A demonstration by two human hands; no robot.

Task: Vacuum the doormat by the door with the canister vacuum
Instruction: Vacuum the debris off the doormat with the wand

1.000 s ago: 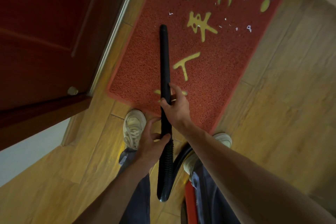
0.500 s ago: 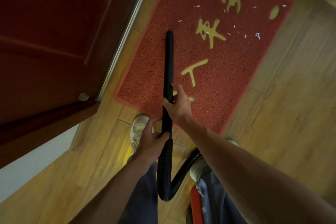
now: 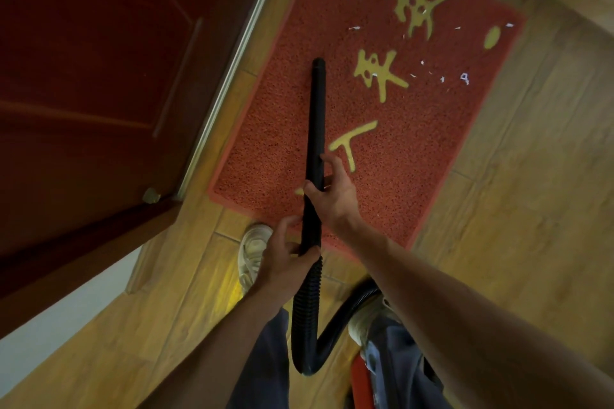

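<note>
Here, wand (image 3: 315, 129) points away, tip seemingly touching doormat (image 3: 415, 149).

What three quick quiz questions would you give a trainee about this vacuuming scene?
1. True or false: the left hand and the right hand both grip the black wand.
2. Where do most of the white scraps lie? A) by the shoes B) on the red doormat, beyond and right of the wand's tip C) on the wooden floor
3. Fill in: the hand nearer the wand's tip is the ____ one.
Key: 1 true; 2 B; 3 right.
</note>
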